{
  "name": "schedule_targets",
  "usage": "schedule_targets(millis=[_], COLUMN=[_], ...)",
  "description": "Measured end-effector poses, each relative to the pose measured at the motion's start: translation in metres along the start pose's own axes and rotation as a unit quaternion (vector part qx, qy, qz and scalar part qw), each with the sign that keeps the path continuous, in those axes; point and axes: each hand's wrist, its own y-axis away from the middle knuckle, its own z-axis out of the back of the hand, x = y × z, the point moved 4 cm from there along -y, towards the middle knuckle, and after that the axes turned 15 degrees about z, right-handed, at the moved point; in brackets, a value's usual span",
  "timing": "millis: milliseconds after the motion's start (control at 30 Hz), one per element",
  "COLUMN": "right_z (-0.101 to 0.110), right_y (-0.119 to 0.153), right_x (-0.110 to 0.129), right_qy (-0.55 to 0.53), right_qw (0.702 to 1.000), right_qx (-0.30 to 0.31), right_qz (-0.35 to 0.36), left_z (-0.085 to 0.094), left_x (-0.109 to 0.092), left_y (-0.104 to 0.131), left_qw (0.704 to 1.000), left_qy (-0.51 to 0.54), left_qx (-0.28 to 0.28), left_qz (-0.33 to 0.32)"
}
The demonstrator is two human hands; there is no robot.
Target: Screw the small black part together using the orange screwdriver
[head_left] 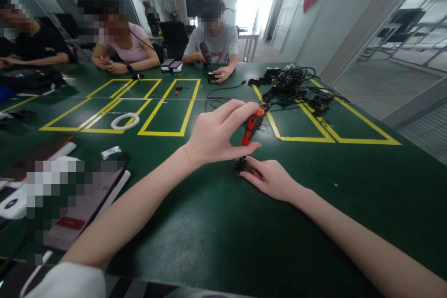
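My left hand [220, 132] is raised over the green table [195, 223], its fingers and thumb closed round a red and black screwdriver handle [253, 126]. The handle stands nearly upright, leaning a little to the right at its top. Just below it, my right hand [270, 178] pinches a small black part [240, 166] near the table surface. The part has a round base and a short upright piece. Whether the tool's tip touches the part cannot be made out.
Tangled black cables [291, 81] lie at the back right. A white ring [125, 121] sits on yellow-taped outlines at left. Boxes and a white device [57, 172] occupy the near left. Across the table sit several people, one holding a power tool [206, 52].
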Motion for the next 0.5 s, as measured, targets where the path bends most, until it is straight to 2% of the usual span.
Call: schedule_targets(millis=[67, 200, 333, 500], right_z=[0.000, 0.000, 0.000, 0.000], right_y=[0.000, 0.000, 0.000, -0.002], right_x=[0.000, 0.000, 0.001, 0.001], right_qy=[-0.002, -0.007, -0.003, 0.009], right_qw=[1.000, 1.000, 1.000, 1.000], right_qx=[0.002, 0.002, 0.002, 0.009], right_qz=[-0.001, -0.002, 0.001, 0.001], left_z=[-0.006, -0.018, -0.024, -0.033], left_x=[0.001, 0.004, -0.002, -0.008], left_y=[0.006, 0.014, 0.019, 0.026], left_qw=[0.999, 0.992, 0.978, 0.964], left_qy=[0.028, 0.074, 0.168, 0.237], left_qx=[-0.028, -0.014, -0.051, -0.041], left_qz=[0.032, 0.104, 0.116, 0.112])
